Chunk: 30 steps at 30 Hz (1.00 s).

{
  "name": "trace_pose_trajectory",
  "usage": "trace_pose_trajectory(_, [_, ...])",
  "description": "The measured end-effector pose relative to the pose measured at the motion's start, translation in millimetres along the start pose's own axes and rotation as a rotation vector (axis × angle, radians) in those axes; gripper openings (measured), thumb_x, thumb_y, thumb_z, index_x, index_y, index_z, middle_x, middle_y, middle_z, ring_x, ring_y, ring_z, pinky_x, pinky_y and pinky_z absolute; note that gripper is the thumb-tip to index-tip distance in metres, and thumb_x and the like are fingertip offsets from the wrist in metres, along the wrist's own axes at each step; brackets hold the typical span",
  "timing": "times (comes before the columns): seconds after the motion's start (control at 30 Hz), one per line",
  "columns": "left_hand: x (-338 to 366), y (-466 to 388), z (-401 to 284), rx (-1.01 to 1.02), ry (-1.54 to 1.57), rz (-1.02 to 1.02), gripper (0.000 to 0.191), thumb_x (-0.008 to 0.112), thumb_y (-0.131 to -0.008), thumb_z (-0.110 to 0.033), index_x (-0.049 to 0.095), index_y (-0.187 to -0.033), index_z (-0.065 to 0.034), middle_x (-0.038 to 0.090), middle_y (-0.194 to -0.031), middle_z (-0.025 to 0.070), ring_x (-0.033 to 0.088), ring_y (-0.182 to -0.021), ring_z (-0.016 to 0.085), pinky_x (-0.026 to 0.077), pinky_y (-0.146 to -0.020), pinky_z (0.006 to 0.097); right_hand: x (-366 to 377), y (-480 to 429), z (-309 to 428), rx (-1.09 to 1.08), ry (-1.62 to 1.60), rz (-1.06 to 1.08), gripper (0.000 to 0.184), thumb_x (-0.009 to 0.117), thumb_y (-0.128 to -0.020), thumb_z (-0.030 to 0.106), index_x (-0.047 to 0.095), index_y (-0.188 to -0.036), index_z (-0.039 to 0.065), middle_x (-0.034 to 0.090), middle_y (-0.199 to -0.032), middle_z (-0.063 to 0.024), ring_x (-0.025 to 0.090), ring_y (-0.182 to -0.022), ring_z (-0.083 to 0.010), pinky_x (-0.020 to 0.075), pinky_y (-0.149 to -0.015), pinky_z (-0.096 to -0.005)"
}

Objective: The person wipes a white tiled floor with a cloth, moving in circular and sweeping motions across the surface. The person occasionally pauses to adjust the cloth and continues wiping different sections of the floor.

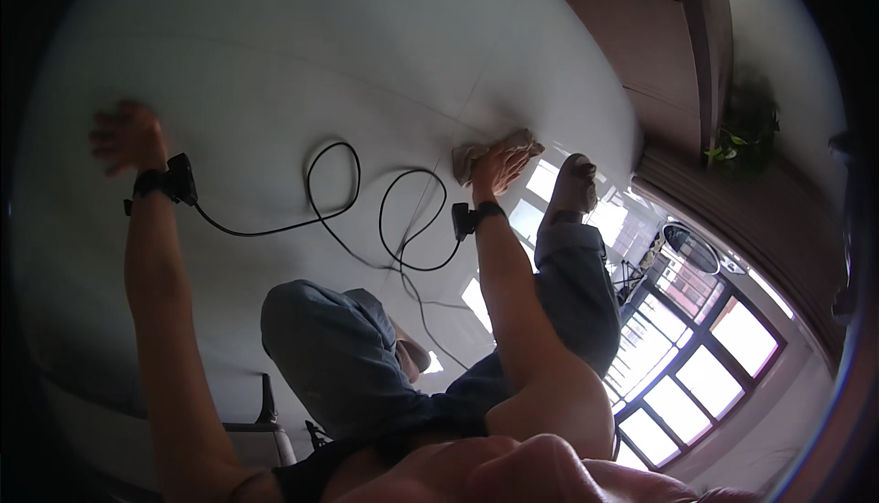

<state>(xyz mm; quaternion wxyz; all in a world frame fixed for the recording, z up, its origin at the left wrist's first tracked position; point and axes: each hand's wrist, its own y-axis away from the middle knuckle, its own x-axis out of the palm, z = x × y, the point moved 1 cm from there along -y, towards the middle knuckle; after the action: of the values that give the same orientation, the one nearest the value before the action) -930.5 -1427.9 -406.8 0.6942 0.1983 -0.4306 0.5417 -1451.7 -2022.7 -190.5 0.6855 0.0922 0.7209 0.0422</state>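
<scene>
My right hand (503, 163) lies over a crumpled beige cloth (470, 154) on the pale, glossy floor (275, 91), its fingers pressed along the cloth. At the far left my left hand (127, 138) is blurred, with its fingers apart and nothing in it; whether it touches the floor I cannot tell. Each wrist wears a black strap with a small black device, the left one (181, 179) and the right one (464, 221). A black cable (257, 234) joins both devices and lies in loops between my arms.
My bent jeans-clad knee (302, 324) and my shoe (574, 184) are close to the cable and cloth. Brown wooden furniture (632, 36) stands at the upper right, near a green plant (745, 136). A fan (690, 247) stands before bright windows (676, 403). A grey object (254, 438) stands at the lower left.
</scene>
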Motion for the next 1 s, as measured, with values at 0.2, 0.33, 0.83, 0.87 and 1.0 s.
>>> trace_pose_trajectory(0.2, [34, -11, 22, -0.161, -0.076, 0.01, 0.067, 0.044, -0.103, -0.057, 0.04, -0.156, -0.0165, 0.05, -0.153, 0.0004, 0.043, -0.143, 0.023, 0.028, -0.12, 0.0521, 24, 100, 170, -1.072, -0.099, -0.24, 0.06, 0.054, -0.102, 0.031, 0.042, -0.154, 0.004, 0.021, -0.17, -0.0186, 0.018, -0.158, -0.0368, 0.014, -0.126, -0.0572])
trace_pose_trajectory(0.33, [64, -37, 74, 0.335, 0.758, 0.052, 0.067, 0.048, -0.103, -0.054, 0.04, -0.158, -0.016, 0.047, -0.157, 0.006, 0.043, -0.145, 0.029, 0.031, -0.118, 0.0533, 23, 122, 323, -1.582, -0.243, -0.163, 0.06, 0.045, -0.104, 0.041, 0.043, -0.156, 0.011, 0.027, -0.168, -0.0176, 0.02, -0.158, -0.0342, 0.0129, -0.127, -0.0551])
trace_pose_trajectory(0.83, [-108, 4, 483, -0.245, 2.604, -0.411, 0.063, 0.033, -0.112, -0.042, 0.018, -0.167, -0.0155, 0.021, -0.173, 0.0068, 0.019, -0.159, 0.029, 0.015, -0.122, 0.0666, -39, -258, 244, -1.475, -0.33, -0.216, 0.058, 0.049, -0.103, 0.036, 0.044, -0.155, 0.012, 0.037, -0.164, -0.0167, 0.029, -0.155, -0.0321, 0.0194, -0.127, -0.0506])
trace_pose_trajectory(0.87, [-131, 6, 520, -0.185, 2.652, -0.358, 0.062, 0.033, -0.112, -0.041, 0.018, -0.167, -0.0153, 0.021, -0.173, 0.0075, 0.019, -0.159, 0.029, 0.015, -0.123, 0.0655, -46, -282, 204, -1.359, -0.212, -0.175, 0.057, 0.05, -0.103, 0.034, 0.044, -0.155, 0.012, 0.038, -0.163, -0.0164, 0.03, -0.154, -0.0312, 0.0201, -0.127, -0.0492])
trace_pose_trajectory(1.0, [-168, 8, 600, 0.015, 2.545, -0.062, 0.058, 0.028, -0.112, -0.04, 0.026, -0.164, -0.0157, 0.026, -0.17, 0.0109, 0.022, -0.157, 0.032, 0.018, -0.122, 0.0649, -69, -375, 40, -1.033, -0.024, -0.185, 0.058, 0.048, -0.103, 0.032, 0.042, -0.157, 0.01, 0.036, -0.165, -0.0139, 0.029, -0.155, -0.0293, 0.0183, -0.127, -0.0517])
